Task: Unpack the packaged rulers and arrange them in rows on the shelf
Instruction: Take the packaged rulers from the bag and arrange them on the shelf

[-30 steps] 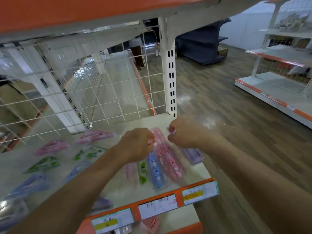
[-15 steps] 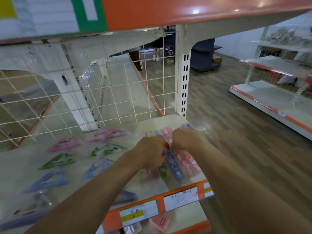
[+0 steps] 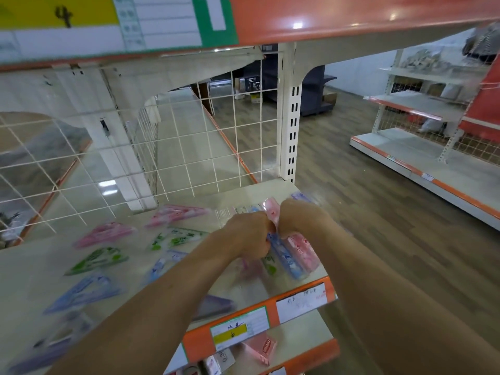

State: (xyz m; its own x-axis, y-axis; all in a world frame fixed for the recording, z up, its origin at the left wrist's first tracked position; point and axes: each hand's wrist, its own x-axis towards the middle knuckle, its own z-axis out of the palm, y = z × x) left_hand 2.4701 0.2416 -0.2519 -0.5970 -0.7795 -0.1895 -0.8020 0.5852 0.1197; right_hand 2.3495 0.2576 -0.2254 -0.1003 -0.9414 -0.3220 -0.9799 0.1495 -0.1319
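Here both hands meet knuckle to knuckle over a clear plastic packet of rulers, whose pink, blue and green strips show through the wrap. The left hand is curled tight round the packet's near side. The right hand is also closed, pinching the pink end that sticks up between the two fists. The packet lies slanted by the right front corner of the cream metal shelf, its lower end close to the orange front edge and its far end pointing at the white slotted upright post.

Across the left and middle of the shelf, flat triangular set squares in clear sleeves lie in rows, blurred. A pink one, a green one and a blue one lie toward the left edge. A second pink one and a second green one lie nearer the hands. A purple one sits at the front edge under the left forearm.

A white wire grid backs the shelf. A handwritten white label and a yellow price tag are fixed to the orange edge. A pink box rests on the shelf below.
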